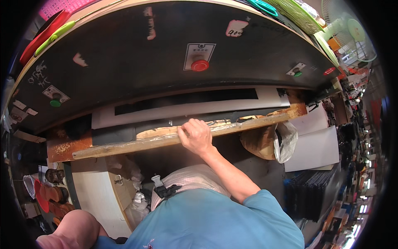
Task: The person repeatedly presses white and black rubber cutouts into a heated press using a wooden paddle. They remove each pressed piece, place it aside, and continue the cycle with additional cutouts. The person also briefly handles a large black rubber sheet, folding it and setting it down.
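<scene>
My right hand (196, 136) rests at the wooden front rail (124, 146) of a workbench, its fingers curled together over the edge. Whether anything small is inside the fingers I cannot make out. Just beyond it, a dark sheet (112, 135) lies on the bench. Farther in lie a pale sheet (103, 118) and a long black strip (186, 101) on top of it. Of my left arm (78, 230), only a bent part shows at the lower left; the left hand is outside the picture.
A black machine panel (137, 62) overhangs the bench, with a red button (200, 65) and green buttons (55, 102) to either side. An open bag (286, 143) hangs under the rail at right, near stacked black sheets (306, 193). A wooden cabinet (93, 182) stands below left.
</scene>
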`<state>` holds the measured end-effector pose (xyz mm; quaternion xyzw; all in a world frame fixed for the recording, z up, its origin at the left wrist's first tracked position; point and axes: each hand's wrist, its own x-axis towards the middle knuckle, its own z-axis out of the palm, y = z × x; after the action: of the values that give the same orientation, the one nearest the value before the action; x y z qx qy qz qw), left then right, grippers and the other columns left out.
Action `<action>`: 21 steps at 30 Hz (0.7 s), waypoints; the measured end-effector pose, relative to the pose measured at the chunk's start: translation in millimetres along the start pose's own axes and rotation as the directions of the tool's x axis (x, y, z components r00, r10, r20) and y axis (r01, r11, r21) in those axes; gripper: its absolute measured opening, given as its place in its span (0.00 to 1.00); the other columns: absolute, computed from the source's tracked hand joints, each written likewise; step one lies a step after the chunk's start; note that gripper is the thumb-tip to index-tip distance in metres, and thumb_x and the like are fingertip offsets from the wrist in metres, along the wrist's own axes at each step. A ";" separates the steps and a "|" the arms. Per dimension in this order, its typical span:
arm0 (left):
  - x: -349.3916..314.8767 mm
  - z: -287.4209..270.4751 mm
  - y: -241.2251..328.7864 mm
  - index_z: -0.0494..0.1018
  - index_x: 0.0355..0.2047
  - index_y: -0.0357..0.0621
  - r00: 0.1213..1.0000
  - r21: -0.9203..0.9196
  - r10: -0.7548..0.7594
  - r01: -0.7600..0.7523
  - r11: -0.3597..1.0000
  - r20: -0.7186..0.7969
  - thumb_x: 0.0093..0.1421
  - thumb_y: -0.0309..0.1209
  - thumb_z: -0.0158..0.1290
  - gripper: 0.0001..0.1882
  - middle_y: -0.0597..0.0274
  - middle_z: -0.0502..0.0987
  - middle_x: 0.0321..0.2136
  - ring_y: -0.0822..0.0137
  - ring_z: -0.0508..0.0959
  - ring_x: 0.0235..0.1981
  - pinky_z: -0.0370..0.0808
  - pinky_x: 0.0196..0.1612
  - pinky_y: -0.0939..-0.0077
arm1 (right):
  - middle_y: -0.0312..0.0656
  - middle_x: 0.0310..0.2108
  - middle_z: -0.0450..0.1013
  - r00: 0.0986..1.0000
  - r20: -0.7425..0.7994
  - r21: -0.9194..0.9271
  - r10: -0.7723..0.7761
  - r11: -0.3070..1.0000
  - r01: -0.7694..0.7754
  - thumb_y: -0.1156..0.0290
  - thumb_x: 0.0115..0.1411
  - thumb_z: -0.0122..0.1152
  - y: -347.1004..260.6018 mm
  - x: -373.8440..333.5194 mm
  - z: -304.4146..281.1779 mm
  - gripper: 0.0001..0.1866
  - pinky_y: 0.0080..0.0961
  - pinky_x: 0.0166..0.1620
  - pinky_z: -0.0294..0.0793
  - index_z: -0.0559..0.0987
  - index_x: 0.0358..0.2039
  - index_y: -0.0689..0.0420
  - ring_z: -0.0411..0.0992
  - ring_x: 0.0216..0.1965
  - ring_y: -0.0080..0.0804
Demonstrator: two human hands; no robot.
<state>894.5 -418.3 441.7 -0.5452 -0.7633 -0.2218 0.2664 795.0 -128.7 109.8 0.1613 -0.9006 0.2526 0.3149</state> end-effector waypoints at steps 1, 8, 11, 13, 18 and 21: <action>0.3 2.7 4.5 0.80 0.45 0.40 1.000 0.000 0.007 -0.007 1.000 -0.002 0.60 0.21 0.60 0.12 0.50 0.83 0.45 0.49 0.83 0.47 0.82 0.49 0.56 | 0.39 0.22 0.72 1.000 -0.005 0.005 0.001 1.000 -0.001 0.73 0.55 0.73 0.5 0.5 1.3 0.11 0.39 0.33 0.71 0.78 0.22 0.54 0.74 0.26 0.42; -0.1 9.5 24.3 0.79 0.46 0.40 1.000 -0.019 -0.002 0.003 1.000 0.018 0.62 0.23 0.59 0.12 0.51 0.82 0.44 0.50 0.83 0.46 0.82 0.47 0.58 | 0.39 0.23 0.73 1.000 0.027 0.011 0.008 1.000 -0.008 0.71 0.57 0.74 2.4 -0.3 1.9 0.10 0.40 0.34 0.72 0.79 0.23 0.52 0.75 0.27 0.42; -0.9 3.9 18.7 0.78 0.46 0.40 0.999 -0.001 0.006 -0.006 1.000 0.051 0.62 0.23 0.59 0.11 0.51 0.81 0.44 0.50 0.82 0.45 0.82 0.46 0.59 | 0.39 0.23 0.74 1.000 -0.003 0.035 0.012 0.999 -0.012 0.71 0.57 0.74 5.2 0.5 2.2 0.09 0.38 0.34 0.73 0.81 0.24 0.53 0.76 0.27 0.42; -2.5 0.0 13.8 0.78 0.46 0.40 0.998 0.012 0.001 -0.002 1.000 0.070 0.63 0.24 0.58 0.11 0.51 0.81 0.44 0.51 0.82 0.45 0.82 0.46 0.59 | 0.39 0.23 0.74 0.999 -0.042 0.065 0.013 0.998 -0.010 0.72 0.56 0.74 6.1 0.3 2.4 0.08 0.38 0.33 0.73 0.81 0.24 0.53 0.75 0.27 0.41; -5.3 0.2 1.4 0.77 0.47 0.41 0.998 0.006 0.014 -0.014 1.000 0.068 0.64 0.25 0.57 0.11 0.52 0.81 0.43 0.51 0.82 0.43 0.81 0.45 0.61 | 0.39 0.23 0.72 1.000 -0.013 0.019 -0.014 1.000 0.014 0.73 0.55 0.73 6.4 0.6 4.4 0.10 0.35 0.33 0.74 0.78 0.22 0.53 0.75 0.28 0.39; -2.9 5.8 -2.3 0.77 0.47 0.41 0.997 -0.001 0.028 -0.028 1.000 0.066 0.65 0.25 0.57 0.11 0.52 0.80 0.43 0.52 0.82 0.43 0.81 0.44 0.62 | 0.39 0.23 0.72 1.000 -0.012 0.038 -0.015 0.999 0.015 0.72 0.55 0.73 7.7 0.6 2.6 0.11 0.36 0.34 0.74 0.77 0.22 0.53 0.75 0.28 0.39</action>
<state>892.1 -417.5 435.3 -0.5628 -0.7640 -0.1997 0.2442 789.8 -123.9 105.8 0.1725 -0.8926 0.2683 0.3188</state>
